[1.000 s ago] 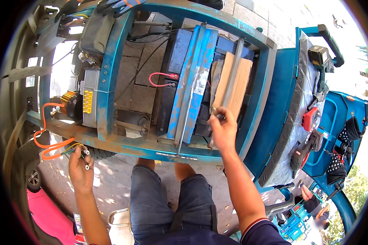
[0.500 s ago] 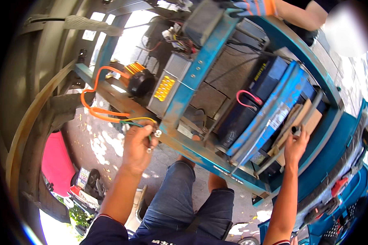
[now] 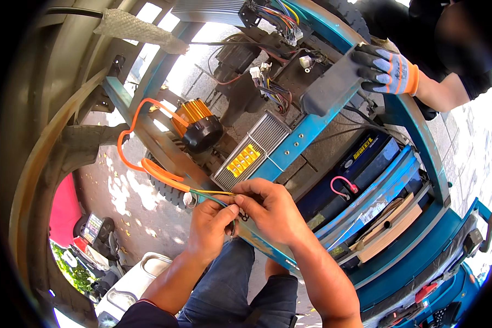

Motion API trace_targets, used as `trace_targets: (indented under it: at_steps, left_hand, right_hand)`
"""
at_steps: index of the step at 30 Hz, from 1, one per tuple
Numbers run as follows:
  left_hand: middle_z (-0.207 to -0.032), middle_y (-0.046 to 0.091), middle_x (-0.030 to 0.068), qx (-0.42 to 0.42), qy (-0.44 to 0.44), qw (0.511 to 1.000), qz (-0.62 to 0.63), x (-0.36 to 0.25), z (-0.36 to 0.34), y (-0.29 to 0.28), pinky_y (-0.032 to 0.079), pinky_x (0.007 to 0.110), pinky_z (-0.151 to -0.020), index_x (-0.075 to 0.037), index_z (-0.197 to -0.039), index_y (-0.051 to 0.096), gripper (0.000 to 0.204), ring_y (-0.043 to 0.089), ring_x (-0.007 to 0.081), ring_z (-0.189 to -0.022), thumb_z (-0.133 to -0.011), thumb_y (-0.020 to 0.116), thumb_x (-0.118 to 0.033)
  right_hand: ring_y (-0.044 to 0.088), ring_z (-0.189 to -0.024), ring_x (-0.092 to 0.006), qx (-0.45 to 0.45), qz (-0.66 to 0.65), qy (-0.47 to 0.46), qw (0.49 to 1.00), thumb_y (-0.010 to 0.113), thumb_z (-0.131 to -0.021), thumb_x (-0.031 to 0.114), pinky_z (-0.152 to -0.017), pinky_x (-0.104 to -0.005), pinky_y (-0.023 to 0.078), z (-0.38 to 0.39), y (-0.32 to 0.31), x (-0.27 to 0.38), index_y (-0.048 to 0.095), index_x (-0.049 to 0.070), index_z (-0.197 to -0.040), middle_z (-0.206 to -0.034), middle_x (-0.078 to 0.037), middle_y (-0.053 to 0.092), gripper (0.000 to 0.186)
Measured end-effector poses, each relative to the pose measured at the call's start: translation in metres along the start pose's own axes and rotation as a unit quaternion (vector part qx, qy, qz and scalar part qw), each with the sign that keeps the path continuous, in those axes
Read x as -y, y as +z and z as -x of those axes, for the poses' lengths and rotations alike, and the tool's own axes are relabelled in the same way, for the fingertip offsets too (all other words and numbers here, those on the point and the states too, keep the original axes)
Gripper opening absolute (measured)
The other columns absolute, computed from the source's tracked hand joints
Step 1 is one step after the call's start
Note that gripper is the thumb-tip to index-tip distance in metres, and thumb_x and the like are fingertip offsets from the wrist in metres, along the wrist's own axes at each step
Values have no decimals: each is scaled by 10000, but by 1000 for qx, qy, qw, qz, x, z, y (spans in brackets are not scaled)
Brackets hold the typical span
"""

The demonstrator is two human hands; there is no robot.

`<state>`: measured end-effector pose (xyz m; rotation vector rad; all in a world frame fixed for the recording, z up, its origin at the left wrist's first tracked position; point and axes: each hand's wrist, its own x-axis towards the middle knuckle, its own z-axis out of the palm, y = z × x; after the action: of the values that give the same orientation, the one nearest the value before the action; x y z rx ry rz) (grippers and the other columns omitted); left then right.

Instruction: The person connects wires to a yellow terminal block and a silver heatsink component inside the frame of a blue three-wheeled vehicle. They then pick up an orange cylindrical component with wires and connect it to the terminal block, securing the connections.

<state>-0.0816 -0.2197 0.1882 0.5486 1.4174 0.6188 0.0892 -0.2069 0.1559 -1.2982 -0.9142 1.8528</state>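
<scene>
My left hand (image 3: 213,224) and my right hand (image 3: 270,212) meet over the near rail of the blue metal frame (image 3: 290,147). Both are closed in a pinch on the wire ends of an orange cable (image 3: 158,174). A green wire (image 3: 208,197) and a yellow wire (image 3: 218,192) come out of its sheath. Small ring terminals (image 3: 245,217) show between my fingers; the fingertips partly hide the ends. The cable loops back to a black motor with gold fins (image 3: 194,123). Just beyond my hands lies a finned silver controller (image 3: 265,136) with a yellow terminal block (image 3: 243,160).
Another person's gloved hand (image 3: 391,71) rests on a dark plate (image 3: 331,90) at the frame. Loose wire connectors (image 3: 265,74) lie farther back. To the right sit a dark blue battery (image 3: 361,164) with a pink lead (image 3: 344,183), and cardboard (image 3: 391,232). A brown metal beam (image 3: 38,158) curves at left.
My right hand has left the grey bar at the right and joined my left hand at the wires. The view has shifted, showing more of the far frame and the other person's glove.
</scene>
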Motion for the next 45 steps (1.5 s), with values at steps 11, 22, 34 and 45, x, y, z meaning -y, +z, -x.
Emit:
trace_targets:
  at_steps: [11,22,34,45]
  left_hand:
    - [-717,627,39,68,15,982,-175,-37,-21,-13,447,245,-524,23,-964,627,118,581,73,-600,-989,635,-93]
    - [-636,474,84,252,-75,945,195,-106,-20,-36,402,294,-433,4,-767,531,263,504,186,-471,-918,651,-176]
    - [-1260,574,162,105,427,637,-633,-123,-50,-35,407,566,-1084,-46,-1270,535,636,557,338,-1216,-694,806,-66]
    - [-720,556,74,138,246,899,-334,-29,-7,-59,425,333,-540,-28,-1001,655,202,522,166,-580,-915,739,-191]
  right_hand:
    - [694,-824,-322,29,32,70,997,606,-978,118,-764,-390,537,-24,-7,31,687,-39,-1089,-913,-214,705,208]
    - [633,-800,-348,135,72,-175,973,606,-986,86,-739,-425,503,-62,-48,68,675,-37,-1075,-877,-185,643,166]
    - [571,-778,-131,73,-37,7,997,534,-1038,158,-714,-343,491,-65,-17,60,667,-49,-1060,-835,-95,658,247]
    - [532,-808,-112,134,-140,97,976,553,-1044,185,-756,-289,464,-22,-11,29,678,-35,-1056,-854,-37,631,253]
